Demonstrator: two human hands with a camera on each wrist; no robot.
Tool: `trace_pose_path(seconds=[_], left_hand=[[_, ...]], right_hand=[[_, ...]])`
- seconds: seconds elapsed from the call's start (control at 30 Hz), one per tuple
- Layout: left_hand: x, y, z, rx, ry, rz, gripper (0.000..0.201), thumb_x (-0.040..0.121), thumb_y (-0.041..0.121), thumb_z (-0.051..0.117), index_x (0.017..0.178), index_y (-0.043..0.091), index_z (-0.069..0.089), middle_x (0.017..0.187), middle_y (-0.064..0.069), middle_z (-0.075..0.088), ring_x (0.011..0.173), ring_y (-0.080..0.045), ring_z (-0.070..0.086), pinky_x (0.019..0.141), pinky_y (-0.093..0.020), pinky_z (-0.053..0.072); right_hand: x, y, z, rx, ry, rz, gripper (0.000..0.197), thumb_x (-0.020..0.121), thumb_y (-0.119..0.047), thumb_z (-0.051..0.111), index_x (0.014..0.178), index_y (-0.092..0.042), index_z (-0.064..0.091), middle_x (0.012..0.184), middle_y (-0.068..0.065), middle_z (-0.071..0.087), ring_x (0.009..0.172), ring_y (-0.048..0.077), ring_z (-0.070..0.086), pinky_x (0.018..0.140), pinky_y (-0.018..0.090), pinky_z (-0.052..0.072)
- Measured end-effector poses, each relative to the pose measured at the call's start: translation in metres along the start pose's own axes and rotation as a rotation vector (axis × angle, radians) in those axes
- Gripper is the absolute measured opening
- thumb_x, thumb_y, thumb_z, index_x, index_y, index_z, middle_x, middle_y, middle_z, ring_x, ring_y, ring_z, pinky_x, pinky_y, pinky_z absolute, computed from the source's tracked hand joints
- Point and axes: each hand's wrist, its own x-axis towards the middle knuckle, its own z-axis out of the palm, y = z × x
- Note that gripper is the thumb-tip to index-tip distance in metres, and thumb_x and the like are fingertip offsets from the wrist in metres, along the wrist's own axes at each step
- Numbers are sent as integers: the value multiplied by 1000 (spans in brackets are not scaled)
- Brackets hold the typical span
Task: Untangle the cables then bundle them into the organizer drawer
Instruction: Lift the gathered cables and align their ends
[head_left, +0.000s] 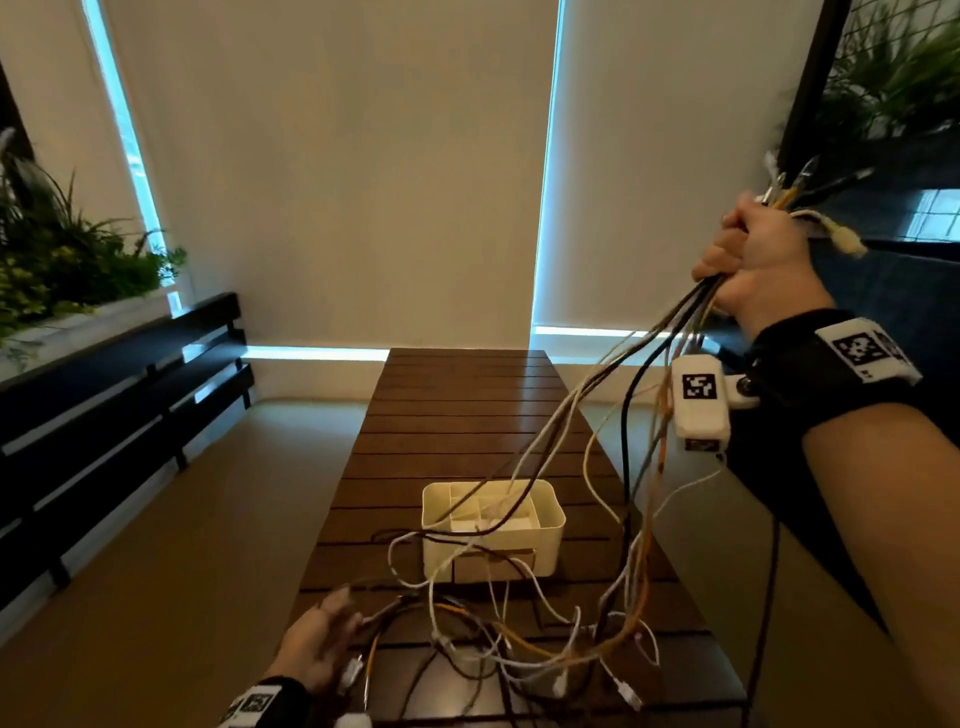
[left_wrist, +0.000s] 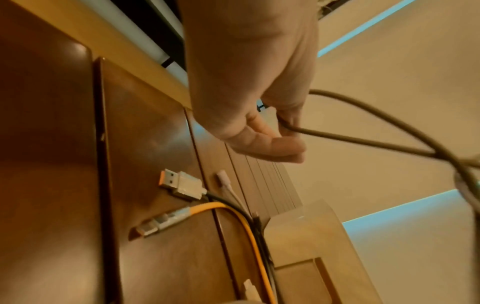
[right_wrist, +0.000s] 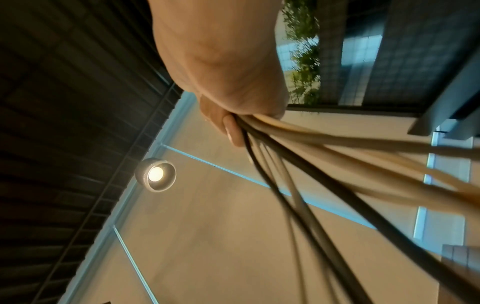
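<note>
My right hand (head_left: 756, 260) is raised high at the right and grips a bundle of several cables (right_wrist: 311, 156), black, white and orange, with plug ends sticking up past the fist. The cables hang down to a tangle (head_left: 524, 644) on the near end of the wooden table (head_left: 457, 415). Some strands drape across the white organizer box (head_left: 491, 525) with dividers at the table's middle. My left hand (head_left: 324, 642) is low at the table's near left edge and pinches a dark cable (left_wrist: 363, 139) between thumb and fingers. Loose USB plugs (left_wrist: 179, 185) lie on the wood below it.
A black slatted bench (head_left: 119, 395) runs along the left wall with planters (head_left: 62, 270) above it. Blinds cover the windows behind the table. More plants and a dark frame stand at the upper right. Floor lies open on both sides of the narrow table.
</note>
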Motion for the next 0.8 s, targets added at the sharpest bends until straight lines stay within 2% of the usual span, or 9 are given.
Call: trace_pose_path(seconds=[0.1, 0.2, 0.27, 0.33, 0.4, 0.43, 0.5, 0.63, 0.8], left_hand=[[0, -1, 15, 65, -45, -58, 60, 82, 43, 68, 125, 2, 56, 102, -2, 65, 115, -30, 59, 82, -23, 53], [-15, 4, 32, 87, -152, -136, 27, 92, 29, 58, 85, 2, 60, 55, -11, 64, 42, -19, 62, 37, -20, 49], [-16, 2, 48, -62, -314, -98, 16, 89, 21, 63, 85, 6, 58, 53, -10, 66, 38, -19, 62, 33, -19, 47], [-20, 4, 66, -345, -552, 87, 29, 69, 13, 82, 91, 7, 64, 97, -18, 72, 78, -30, 72, 65, -33, 60], [-17, 1, 72, -435, -814, 234, 25, 87, 30, 67, 103, 12, 67, 145, -11, 34, 135, -32, 37, 112, -44, 32], [-17, -2, 73, -278, -893, 277, 33, 88, 44, 61, 102, 15, 70, 148, -6, 31, 143, -28, 22, 115, -40, 23], [-31, 5, 85, 283, -845, 359, 29, 61, 51, 81, 70, 24, 77, 115, 6, 69, 122, -14, 55, 95, -26, 44], [-48, 3, 80, 1229, -699, 414, 15, 64, 30, 82, 56, 38, 72, 73, 21, 71, 87, 9, 64, 88, -17, 46], [6, -2, 38, 1500, -381, 437, 26, 66, 73, 57, 90, 63, 62, 99, 24, 64, 96, 4, 59, 85, -20, 47]], right_hand=[[10, -12, 15, -14, -68, 11, 38, 94, -19, 33, 57, -20, 29, 30, -6, 17, 27, 7, 13, 37, 14, 15], [10, -14, 36, -25, -120, 11, 40, 97, -22, 33, 58, -19, 32, 30, -6, 18, 26, 7, 14, 35, 14, 17], [9, -16, 47, -19, -128, 8, 38, 96, -20, 36, 58, -18, 33, 31, -7, 19, 27, 7, 15, 35, 14, 18], [9, -17, 56, -23, -124, 4, 37, 95, -16, 37, 59, -19, 33, 32, -8, 20, 27, 8, 15, 35, 14, 17], [9, -21, 64, -42, -113, -3, 37, 95, -15, 36, 59, -19, 33, 33, -8, 20, 28, 8, 15, 37, 14, 16], [9, -24, 67, -51, -103, -11, 36, 95, -15, 36, 59, -19, 33, 33, -8, 20, 28, 8, 15, 37, 13, 16], [9, -32, 72, -57, -84, -36, 36, 94, -14, 37, 59, -19, 33, 34, -8, 20, 29, 9, 14, 38, 14, 16], [8, -52, 79, -36, -71, -98, 35, 94, -15, 40, 59, -19, 36, 37, -7, 21, 33, 8, 15, 37, 18, 17], [8, -77, 82, 49, -10, -194, 37, 93, -13, 40, 57, -19, 33, 35, -8, 21, 31, 9, 17, 37, 17, 19]])
